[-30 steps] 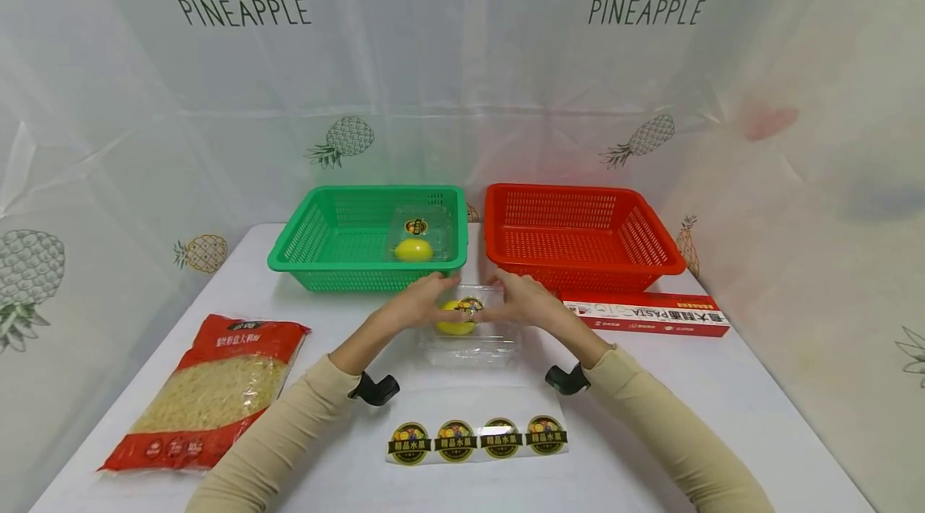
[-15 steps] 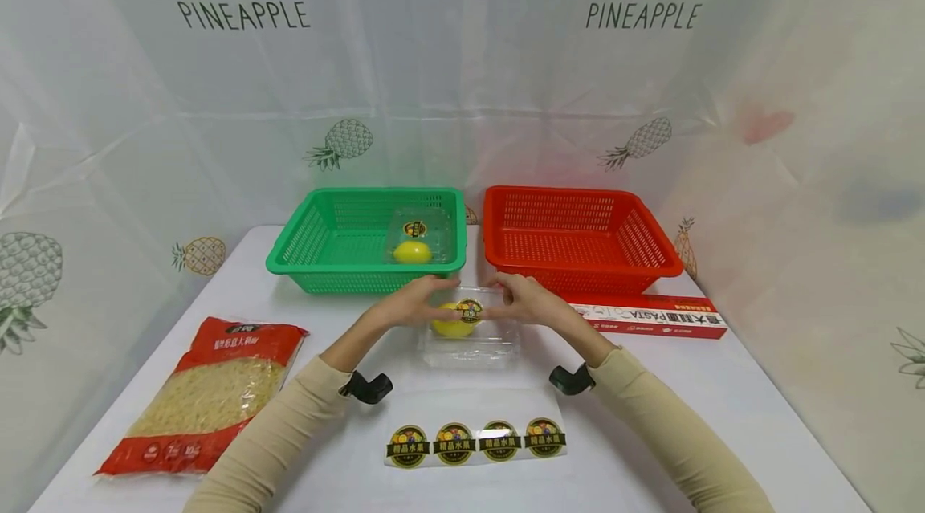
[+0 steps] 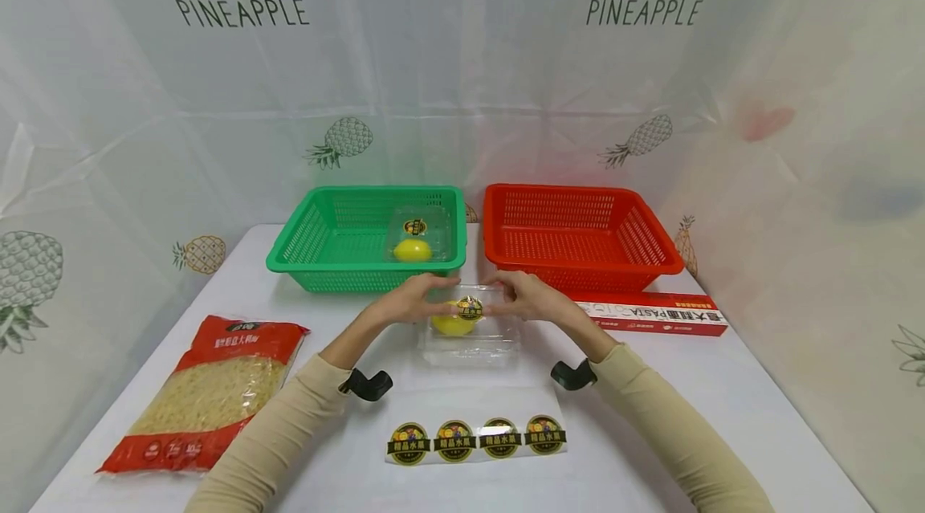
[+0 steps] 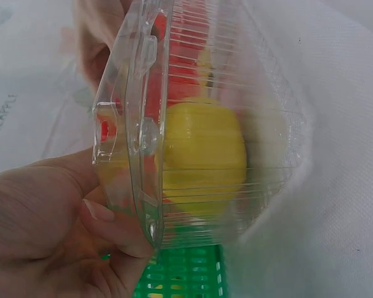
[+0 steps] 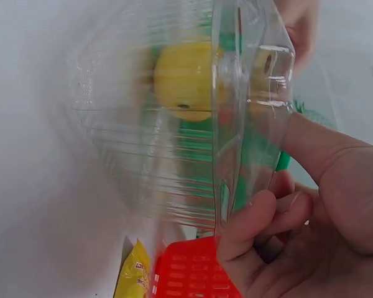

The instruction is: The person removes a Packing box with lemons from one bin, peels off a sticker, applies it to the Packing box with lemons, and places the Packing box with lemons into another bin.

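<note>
A clear plastic clamshell box (image 3: 470, 354) rests on the white table, its lid closed over a yellow lemon (image 3: 453, 325). On the lid sits a round black-and-gold sticker (image 3: 470, 308). My left hand (image 3: 408, 301) grips the box's far left corner, thumb over the lid. At the far right corner my right hand (image 3: 536, 299) holds it likewise, thumb pointing toward the sticker. In the left wrist view, the left fingers (image 4: 115, 233) curl at the box's lid edge. Bent right fingers (image 5: 261, 226) press against the rim in the right wrist view.
Behind the box stand a green basket (image 3: 303, 256), holding another stickered box (image 3: 439, 234) with a lemon, and a red basket (image 3: 578, 266). A red pasta carton (image 3: 665, 316) lies right, a pasta bag (image 3: 209, 392) left. A sticker sheet (image 3: 477, 405) lies in front.
Both thumbs have drawn slightly apart, away from the sticker, so more of it and the lemon shows. The box stays in place.
</note>
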A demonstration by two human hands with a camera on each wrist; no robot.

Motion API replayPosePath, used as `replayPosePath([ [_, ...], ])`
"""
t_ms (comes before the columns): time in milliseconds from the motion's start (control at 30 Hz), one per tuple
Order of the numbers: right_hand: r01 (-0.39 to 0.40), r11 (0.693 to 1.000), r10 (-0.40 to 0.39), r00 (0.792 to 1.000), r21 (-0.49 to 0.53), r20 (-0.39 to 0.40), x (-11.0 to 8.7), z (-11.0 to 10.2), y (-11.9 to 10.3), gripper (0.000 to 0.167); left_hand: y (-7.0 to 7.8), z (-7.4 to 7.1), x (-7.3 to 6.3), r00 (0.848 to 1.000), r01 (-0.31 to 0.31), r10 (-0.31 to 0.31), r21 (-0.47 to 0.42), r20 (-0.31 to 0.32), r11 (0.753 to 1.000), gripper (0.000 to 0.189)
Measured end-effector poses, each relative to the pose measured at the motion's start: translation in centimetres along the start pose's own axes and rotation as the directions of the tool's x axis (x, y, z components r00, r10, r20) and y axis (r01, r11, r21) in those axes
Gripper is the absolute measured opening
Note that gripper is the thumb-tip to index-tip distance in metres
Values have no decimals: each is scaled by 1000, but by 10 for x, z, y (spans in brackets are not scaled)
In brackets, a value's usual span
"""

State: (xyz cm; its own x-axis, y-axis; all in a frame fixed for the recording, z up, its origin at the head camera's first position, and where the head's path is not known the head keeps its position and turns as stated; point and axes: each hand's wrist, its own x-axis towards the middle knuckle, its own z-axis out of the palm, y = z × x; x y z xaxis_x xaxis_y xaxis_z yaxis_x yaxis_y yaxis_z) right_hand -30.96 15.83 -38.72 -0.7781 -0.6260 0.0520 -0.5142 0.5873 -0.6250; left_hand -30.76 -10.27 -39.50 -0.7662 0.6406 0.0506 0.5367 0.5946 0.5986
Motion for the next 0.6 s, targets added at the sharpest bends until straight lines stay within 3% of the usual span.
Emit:
replayPosePath([
  [133,-15,1000,15,1000,-4,-13,0,1,0,50,1,0,-1,1000,-3,3,4,-20,1000,60],
  [367,-112,993,109,991,-27,-81,3,8,-3,43,4,6,-3,996,-7,12,55,-83,998,54],
  [600,-182,978,164,972,-100,-169,6,13,-9,35,8,15,1,983,58,-32,143,-178,988,44],
])
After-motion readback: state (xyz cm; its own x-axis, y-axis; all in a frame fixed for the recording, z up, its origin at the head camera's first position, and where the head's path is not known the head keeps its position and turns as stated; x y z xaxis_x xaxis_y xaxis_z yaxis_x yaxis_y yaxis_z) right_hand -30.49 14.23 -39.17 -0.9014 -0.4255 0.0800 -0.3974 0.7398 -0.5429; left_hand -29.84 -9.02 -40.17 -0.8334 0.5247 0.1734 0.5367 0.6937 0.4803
